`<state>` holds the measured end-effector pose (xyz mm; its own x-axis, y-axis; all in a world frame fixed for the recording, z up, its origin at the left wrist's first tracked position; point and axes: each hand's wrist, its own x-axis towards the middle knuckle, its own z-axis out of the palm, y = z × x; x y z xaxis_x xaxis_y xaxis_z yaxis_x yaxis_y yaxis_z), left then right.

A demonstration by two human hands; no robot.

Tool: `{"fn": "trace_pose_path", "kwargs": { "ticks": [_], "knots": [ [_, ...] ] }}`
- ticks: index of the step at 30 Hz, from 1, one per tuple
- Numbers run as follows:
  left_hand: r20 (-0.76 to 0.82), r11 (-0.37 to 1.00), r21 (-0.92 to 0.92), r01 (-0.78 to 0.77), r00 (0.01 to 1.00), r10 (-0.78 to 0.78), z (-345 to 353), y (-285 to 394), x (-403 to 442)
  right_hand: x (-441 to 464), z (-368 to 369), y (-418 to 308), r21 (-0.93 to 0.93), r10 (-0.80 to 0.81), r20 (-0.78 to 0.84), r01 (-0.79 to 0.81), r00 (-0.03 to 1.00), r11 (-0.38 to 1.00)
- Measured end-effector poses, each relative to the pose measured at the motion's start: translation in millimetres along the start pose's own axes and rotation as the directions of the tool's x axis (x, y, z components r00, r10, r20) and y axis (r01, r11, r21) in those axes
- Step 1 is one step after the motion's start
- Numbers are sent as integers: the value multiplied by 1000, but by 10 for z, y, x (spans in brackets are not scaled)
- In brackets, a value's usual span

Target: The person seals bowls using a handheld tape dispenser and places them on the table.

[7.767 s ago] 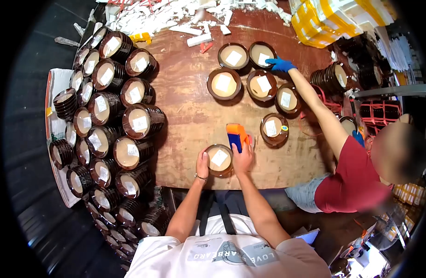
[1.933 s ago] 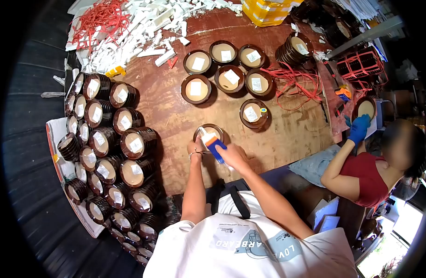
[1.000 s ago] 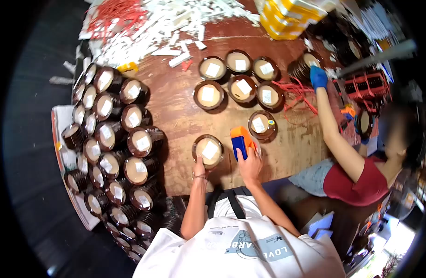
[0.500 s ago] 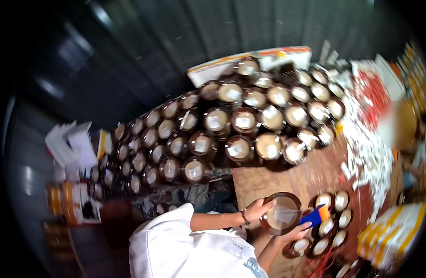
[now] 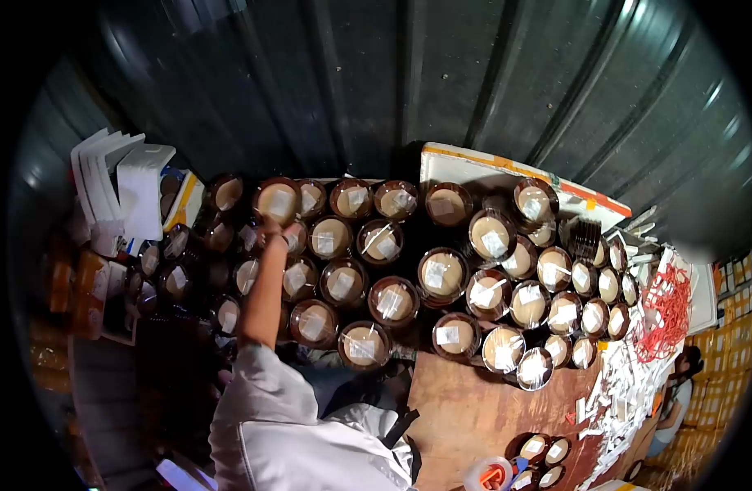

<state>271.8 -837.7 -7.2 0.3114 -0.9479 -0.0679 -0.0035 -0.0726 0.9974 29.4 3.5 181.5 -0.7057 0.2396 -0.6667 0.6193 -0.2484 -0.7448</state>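
Note:
My left hand [image 5: 278, 232] is stretched out over the rows of stacks and grips the near rim of a round brown bowl [image 5: 276, 201] with a tan inside. Stacks of similar dark brown bowls [image 5: 394, 302] surround it, many with a white label and clear wrap. My right hand is not in view. At the bottom edge, an orange and blue tape dispenser [image 5: 492, 475] rests on the wooden table [image 5: 450, 409].
More bowls [image 5: 534, 448] sit on the table at the lower right. White foam scraps [image 5: 621, 385] and red strapping [image 5: 666, 315] lie farther right. Foam boxes [image 5: 143, 184] stand at the left, a foam board [image 5: 466, 164] behind the stacks. A person [image 5: 677, 409] is at the far right.
The view has swung left to the stacks. My left hand has carried the bowl from the table to the far left stacks. My right hand has left the view, and the tape dispenser is out of it.

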Motion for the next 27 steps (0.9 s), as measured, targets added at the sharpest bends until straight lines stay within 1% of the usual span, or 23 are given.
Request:
{"fn": "trace_pose_path", "kwargs": {
  "ticks": [1,2,8,9,10,11,12,13,14,15,16,17,18,19,20,22,23,24,25,26,27],
  "knots": [
    [13,738,-563,373,897,-443,186,1013,-330,-41,130,-1,22,26,10,-27,1000,999],
    [16,733,-568,373,896,-444,243,1049,-210,-76,245,-1,47,54,28,-56,998,997],
    [226,650,-538,536,835,-502,101,936,173,-231,723,21,120,159,99,-171,982,978],
    [376,870,-330,366,897,-235,-64,235,695,-241,789,22,132,172,110,-186,979,974],
    [499,986,-169,-5,862,90,-214,-397,1169,-264,811,24,145,185,116,-201,976,969],
    [559,925,-155,-347,741,372,-341,-925,1569,-278,850,20,153,193,126,-212,973,965],
    [557,927,-153,-344,744,368,-349,-1034,1732,-283,856,29,165,204,133,-224,970,961],
    [518,864,-19,-504,734,440,-314,-1062,1883,-282,869,19,173,210,142,-233,967,957],
    [489,762,122,-637,706,512,-296,-1078,1960,-291,861,12,187,221,154,-248,963,950],
    [464,965,23,-262,857,222,-325,-781,1760,-300,854,3,202,229,163,-260,960,944],
    [376,932,-266,246,917,-135,-341,-388,1490,-308,826,-5,219,237,175,-272,956,937],
    [254,688,-525,501,864,-435,-354,41,1196,-307,807,-31,241,244,190,-286,951,927],
    [126,653,-574,494,841,-526,20,883,426,-309,750,-50,269,245,204,-295,948,917],
    [-18,662,-600,449,820,-572,130,1188,141,-311,650,-86,307,244,220,-304,945,902],
    [22,712,-534,456,849,-528,-26,1003,195,-316,511,-119,362,237,252,-319,938,876],
    [164,828,-346,440,898,-409,-380,495,277,-337,267,-104,493,211,299,-340,931,801],
    [220,871,-255,420,902,-370,-438,388,296,-354,183,-83,555,196,311,-345,930,757],
    [260,908,-157,388,904,-341,-462,320,330,-436,124,-100,575,197,306,-346,931,742],
    [268,939,-55,341,911,-315,-475,290,363,-317,-99,33,592,165,276,-303,947,746],
    [247,961,50,273,929,-276,-477,328,435,-498,10,-82,610,228,235,-326,945,722],
    [196,968,171,181,957,-213,-482,402,424,-395,-223,135,699,32,559,-491,828,520]
  ]
}}
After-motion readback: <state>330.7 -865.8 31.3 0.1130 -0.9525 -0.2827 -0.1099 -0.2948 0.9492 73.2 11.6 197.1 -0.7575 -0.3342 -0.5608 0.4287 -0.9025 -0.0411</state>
